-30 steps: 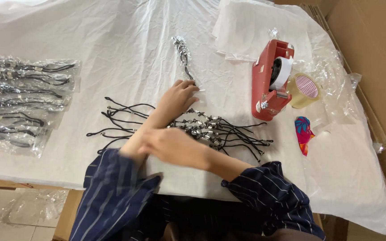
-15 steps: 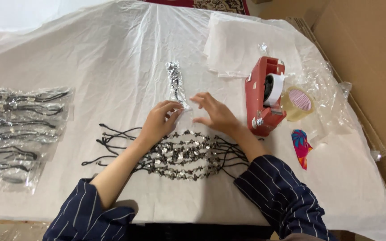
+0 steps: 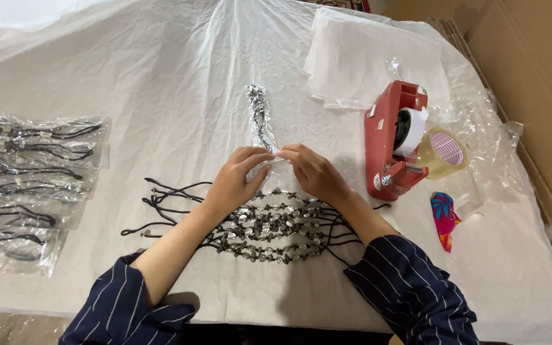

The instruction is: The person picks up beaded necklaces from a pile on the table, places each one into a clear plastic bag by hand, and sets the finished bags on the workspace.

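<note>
- Far left on the desk (image 3: pixel 161 57), the bagged cords (image 3: pixel 27 185) lie stacked in clear sleeves, well apart from both hands. They sit as they did a second ago.
- The loose cords (image 3: pixel 269 223), black with silvery beads, are spread in a pile near the front edge, their tails trailing left. Both forearms cross above the pile; neither hand touches it now.
- The left hand (image 3: pixel 234 182) has come off the pile, where it was buried a second ago, and up to the near end of the bag (image 3: pixel 261 118). Its fingertips are pinched together on that end.
- The bag, a narrow clear sleeve with one beaded cord inside, lies lengthwise just beyond the pile, pointing away from the person. It has not shifted; only the hands have closed in on it.
- The right hand (image 3: pixel 314 172) meets the left at the same end, thumb and fingers clamped on the bag's open flap. Half a second ago it hovered open beside it. By the look of it, work has passed from picking a cord to closing this bag.
- Right of the hands stands the red tape dispenser (image 3: pixel 394 144), with a tape roll (image 3: pixel 443 152) touching it. Behind them lies a stack of empty bags (image 3: pixel 365 57).
</note>
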